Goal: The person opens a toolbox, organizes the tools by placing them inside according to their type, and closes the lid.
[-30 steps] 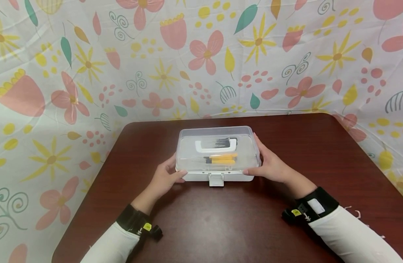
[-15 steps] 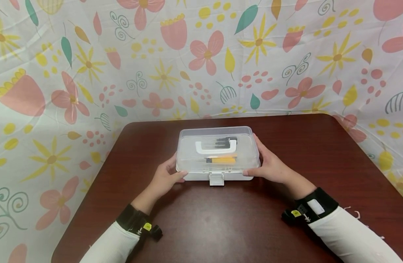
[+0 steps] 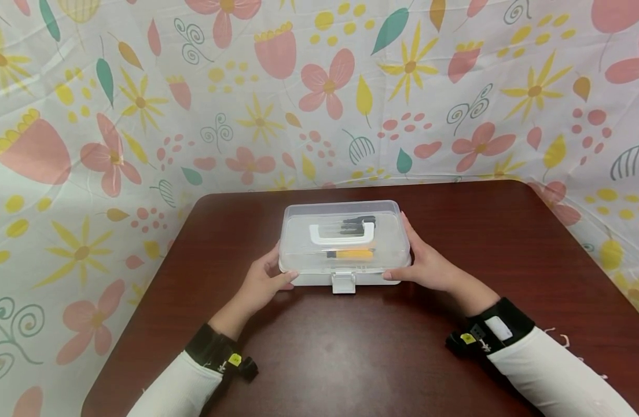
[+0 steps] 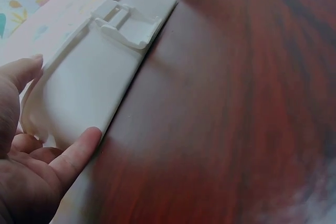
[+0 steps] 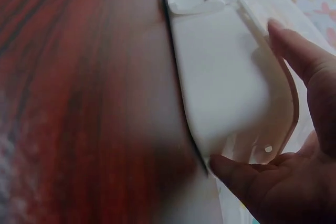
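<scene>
A white plastic toolbox [image 3: 311,279] with a clear lid [image 3: 298,231] sits at the middle of the table, lid down. Its front latch [image 3: 343,282] sticks outward from the front wall. Through the lid I see yellow-handled tools [image 3: 355,254] and black-handled ones [image 3: 358,225] with thin shafts; their exact kind is unclear. My left hand [image 3: 259,284] grips the left end, thumb at the front rim and other fingers around the side and lower edge. At the opposite end my right hand [image 3: 429,263] holds the box likewise. Both wrist views show fingertips by the bottom edge.
The dark red-brown table [image 3: 340,353] has rounded far corners. A flower-patterned cloth [image 3: 319,87] hangs behind it and along its sides. A white carrying handle [image 3: 342,239] lies on the lid. Wrist bands with small cameras are on both arms.
The toolbox and both hands have shifted only very slightly. Inside, the yellow-handled tools now look more closely lined up, and the black-handled ones have shifted a little.
</scene>
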A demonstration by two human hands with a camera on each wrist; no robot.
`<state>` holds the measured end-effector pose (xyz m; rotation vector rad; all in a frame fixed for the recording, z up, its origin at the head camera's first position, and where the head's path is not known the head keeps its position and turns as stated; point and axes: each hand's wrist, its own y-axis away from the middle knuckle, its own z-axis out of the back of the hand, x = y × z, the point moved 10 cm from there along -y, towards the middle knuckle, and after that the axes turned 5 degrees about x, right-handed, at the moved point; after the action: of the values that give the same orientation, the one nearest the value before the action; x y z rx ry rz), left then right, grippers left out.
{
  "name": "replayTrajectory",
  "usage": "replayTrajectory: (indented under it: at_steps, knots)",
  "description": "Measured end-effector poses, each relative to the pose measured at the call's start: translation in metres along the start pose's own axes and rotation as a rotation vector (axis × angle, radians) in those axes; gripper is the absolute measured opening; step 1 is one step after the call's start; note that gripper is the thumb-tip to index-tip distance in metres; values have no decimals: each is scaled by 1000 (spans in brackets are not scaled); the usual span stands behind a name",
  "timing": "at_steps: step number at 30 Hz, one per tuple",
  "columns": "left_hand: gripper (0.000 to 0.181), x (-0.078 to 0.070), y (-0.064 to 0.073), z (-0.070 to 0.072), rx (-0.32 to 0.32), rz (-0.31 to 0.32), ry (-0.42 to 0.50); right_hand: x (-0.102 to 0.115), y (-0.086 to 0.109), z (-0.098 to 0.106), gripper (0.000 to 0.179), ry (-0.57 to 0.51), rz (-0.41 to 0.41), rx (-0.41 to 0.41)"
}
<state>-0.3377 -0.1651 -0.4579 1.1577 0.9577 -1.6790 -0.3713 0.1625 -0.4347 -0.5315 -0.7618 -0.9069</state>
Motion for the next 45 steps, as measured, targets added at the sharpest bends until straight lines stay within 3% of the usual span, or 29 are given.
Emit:
replayTrajectory:
  at_steps: [8, 14, 18, 20, 22, 24, 26, 29, 31, 37, 41, 45]
  knots:
    - [79, 0, 1, 0, -34, 16, -21, 3, -2, -4, 135, -96, 59, 17]
    - [78, 2, 1, 0, -49, 31, -21, 5, -1, -1, 134, -35, 22, 21]
    - [77, 3, 1, 0, -60, 41, -25, 18, 5, 10, 124, 38, -20, 12]
    - [78, 3, 1, -1, -64, 43, -26, 33, 10, 22, 114, 58, -4, -62]
    - [78, 3, 1, -2, -66, 44, -25, 51, 19, 38, 95, 31, 44, -198]
    - [78, 2, 2, -2, -70, 43, -26, 71, 30, 51, 67, -22, 122, -338]
    - [78, 2, 2, -1, -75, 43, -26, 88, 38, 54, 40, -145, 221, -407]
    - [79, 1, 2, 0, -83, 41, -23, 105, 40, 38, 19, -278, 309, -332]
    - [79, 2, 2, 1, -85, 44, -18, 107, 34, 18, 17, -323, 290, -223]
    - [79, 0, 2, 0, -83, 53, -21, 95, 24, -33, 26, -140, 117, 15]
    - [79, 2, 1, 0, -80, 43, -17, 89, 22, -49, 33, -35, 80, 94]
    - [79, 2, 2, 1, -80, 41, -13, 85, 22, -57, 38, 4, 51, 135]
